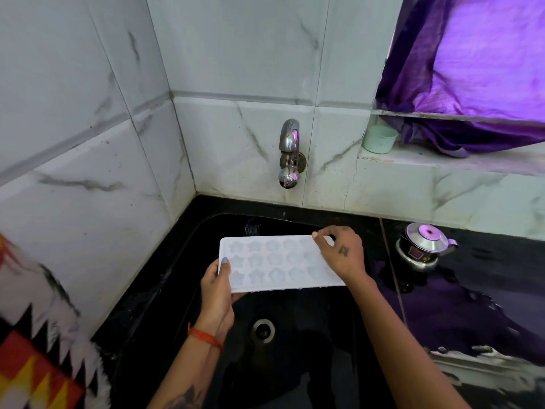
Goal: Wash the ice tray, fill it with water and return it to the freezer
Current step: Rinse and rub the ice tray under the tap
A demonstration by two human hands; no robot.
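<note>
Left hand (217,286) grips the left short end of the ice tray (277,265), thumb on top, other fingers hidden under the edge. Right hand (342,250) holds the right end, fingers curled over the far right corner, palm over the rim. Tray is held in the air over the black sink (295,364), clear of the basin floor, drain (263,330) below and nearer the person.

Key relation: tray's long axis runs left-right between the two hands, roughly level, cavities facing up. The tap (289,153) sits on the wall beyond and above the tray, spout about over the tray's far edge, slightly right of centre. No water seen running. Right hand looks nearer the tap, so probably the one to open it; left would then carry the tray alone from one end, and it may sag.

Tray look: white, translucent, soft-looking, star and rounded cavities in three rows. Can't tell if wet or filled.

Farther right: small steel pot (424,246) on wet counter, green cup (379,139) on ledge, purple cloth (472,69).
</note>
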